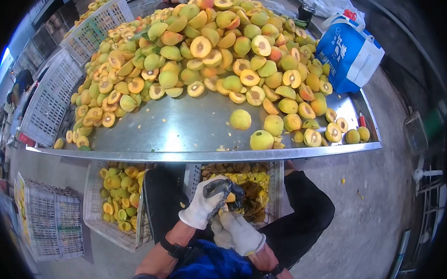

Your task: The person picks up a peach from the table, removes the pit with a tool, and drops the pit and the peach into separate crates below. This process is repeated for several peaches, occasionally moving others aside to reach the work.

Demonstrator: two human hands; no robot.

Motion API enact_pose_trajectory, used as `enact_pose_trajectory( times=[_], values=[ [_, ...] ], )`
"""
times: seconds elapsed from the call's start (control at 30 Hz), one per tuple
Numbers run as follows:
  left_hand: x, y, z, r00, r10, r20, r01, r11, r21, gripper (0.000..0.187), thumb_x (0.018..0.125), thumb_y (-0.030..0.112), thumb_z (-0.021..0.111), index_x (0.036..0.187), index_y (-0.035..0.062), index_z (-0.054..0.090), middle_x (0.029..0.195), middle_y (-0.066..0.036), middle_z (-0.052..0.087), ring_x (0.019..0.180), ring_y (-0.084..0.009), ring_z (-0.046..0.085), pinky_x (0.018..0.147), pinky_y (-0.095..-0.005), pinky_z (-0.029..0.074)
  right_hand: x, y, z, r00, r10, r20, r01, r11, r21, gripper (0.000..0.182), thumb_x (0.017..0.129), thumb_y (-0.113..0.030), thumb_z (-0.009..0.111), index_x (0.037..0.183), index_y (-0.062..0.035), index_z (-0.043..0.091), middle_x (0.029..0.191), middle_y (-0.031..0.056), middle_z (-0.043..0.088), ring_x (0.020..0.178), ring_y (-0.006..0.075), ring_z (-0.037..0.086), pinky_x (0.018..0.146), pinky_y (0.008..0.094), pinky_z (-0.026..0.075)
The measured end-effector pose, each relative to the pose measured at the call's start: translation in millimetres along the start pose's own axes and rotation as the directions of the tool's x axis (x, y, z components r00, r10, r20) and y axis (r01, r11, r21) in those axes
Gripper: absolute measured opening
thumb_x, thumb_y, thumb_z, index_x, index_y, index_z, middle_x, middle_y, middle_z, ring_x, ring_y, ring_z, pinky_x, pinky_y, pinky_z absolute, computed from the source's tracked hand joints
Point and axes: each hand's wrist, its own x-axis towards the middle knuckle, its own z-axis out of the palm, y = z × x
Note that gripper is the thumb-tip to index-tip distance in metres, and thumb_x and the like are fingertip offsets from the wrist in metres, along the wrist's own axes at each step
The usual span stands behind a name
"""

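Observation:
My left hand [205,202], in a white glove with dark coated fingers, is curled round a peach piece [230,197], of which only a small orange-yellow part shows. Close below it, my right hand [239,234] wears a whitish glove. Its fingers are bent in against the left hand, and whatever they hold is hidden. Both hands are over my lap, in front of a crate [276,191] of yellow scraps and brown pits. Beyond the metal table's edge lies a large heap of halved peaches [201,47], many with the pit still in.
The metal table [184,133] spans the front. On its right stand a blue-and-white bag [343,55] and a red-handled tool [362,119]. A crate of peach halves [117,229] sits by my left leg. More crates [50,221] stand further left. A person's hand shows behind the heap.

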Motion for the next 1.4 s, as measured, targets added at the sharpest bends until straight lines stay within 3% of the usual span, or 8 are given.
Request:
enact_pose_trajectory(
  times=[0.57,0.73,0.8,0.83,0.93,1.0,1.2,1.4],
  values=[
    [2.9,-37.3,-4.6,0.935,-0.285,-0.213,0.061,0.717,-0.695,0.062,0.095,0.062,0.041,0.109,0.0051,0.06,0.095,-0.014,0.067,0.084,-0.0317,0.067,0.077,-0.0486,0.057,-19.7,1.4,-9.8,0.948,-0.318,-0.026,0.278,0.865,-0.418,0.025,0.099,-0.027,0.049,0.094,-0.0038,0.057,0.063,-0.0005,0.049,0.048,0.0092,0.041,0.046,0.0244,0.033],
    [-0.9,-12.3,-15.0,0.899,-0.323,-0.297,0.03,0.721,-0.692,0.067,0.091,0.067,0.041,0.108,0.0059,0.063,0.097,-0.011,0.068,0.087,-0.0282,0.067,0.081,-0.0463,0.058,-18.5,-17.9,-40.3,0.943,-0.189,-0.273,-0.052,0.728,-0.683,0.031,0.096,-0.031,0.053,0.098,-0.002,0.063,0.072,0.0049,0.058,0.058,0.0158,0.053,0.058,0.0283,0.043],
    [-18.2,2.6,-40.5,0.838,-0.114,-0.534,-0.039,0.963,-0.267,0.065,0.095,0.061,0.042,0.114,0.002,0.061,0.099,-0.012,0.069,0.089,-0.0225,0.068,0.084,-0.0326,0.056,1.2,-11.1,-65.1,0.819,-0.519,-0.245,-0.252,0.059,-0.966,0.041,0.094,-0.039,0.051,0.101,-0.0003,0.063,0.078,0.0123,0.065,0.07,0.0297,0.062,0.066,0.0369,0.048],
    [-34.3,18.0,-66.5,0.813,0.02,-0.582,0.088,0.984,0.156,0.049,0.099,0.043,0.05,0.116,-0.0013,0.06,0.107,-0.012,0.067,0.094,-0.0241,0.066,0.086,-0.033,0.054,-2.4,-9.3,-78.4,0.828,-0.374,-0.418,-0.293,0.349,-0.89,0.044,0.094,-0.041,0.049,0.103,-0.0005,0.063,0.084,0.0177,0.066,0.08,0.0358,0.063,0.071,0.0408,0.048],
    [-61.5,70.7,-78.7,0.703,0.683,-0.2,0.192,0.088,0.977,0.033,0.079,-0.001,0.066,0.111,0.0004,0.059,0.11,-0.018,0.058,0.104,-0.0326,0.058,0.089,-0.0404,0.046,-12.6,-7.4,-94.6,0.799,-0.339,-0.497,-0.336,0.435,-0.836,0.05,0.094,-0.047,0.046,0.107,-0.0014,0.062,0.097,0.0272,0.065,0.097,0.0457,0.06,0.081,0.048,0.047],
    [-54.9,108.2,-70.6,0.711,0.677,-0.191,0.393,-0.156,0.906,0.033,0.073,-0.002,0.069,0.105,0.0024,0.063,0.11,-0.019,0.059,0.102,-0.0375,0.057,0.089,-0.0434,0.045,-14.7,-3.6,-98.9,0.778,-0.411,-0.476,-0.323,0.389,-0.863,0.052,0.094,-0.049,0.045,0.109,-0.0021,0.062,0.1,0.0293,0.064,0.101,0.0476,0.058,0.084,0.0497,0.047],
    [65.8,117.1,15.7,0.941,0.336,-0.021,-0.043,0.183,0.982,0.048,0.072,0.002,0.073,0.119,0.0073,0.06,0.114,-0.016,0.06,0.099,-0.034,0.062,0.085,-0.0398,0.052,-6.9,-11.4,-75.5,0.765,-0.5,-0.406,-0.272,0.32,-0.907,0.052,0.095,-0.049,0.046,0.114,-0.0032,0.06,0.099,0.0301,0.063,0.101,0.0482,0.058,0.084,0.0503,0.047],
    [188.1,76.9,7.0,0.964,0.014,0.267,-0.253,-0.274,0.928,0.058,0.076,0.02,0.075,0.129,0.0154,0.053,0.118,-0.017,0.058,0.102,-0.0377,0.061,0.088,-0.041,0.051,-27.8,-19.0,-63.0,0.715,-0.461,-0.526,-0.327,0.444,-0.834,0.045,0.095,-0.045,0.048,0.115,-0.0059,0.061,0.093,0.026,0.065,0.094,0.0455,0.06,0.078,0.0491,0.049]
  ],
)
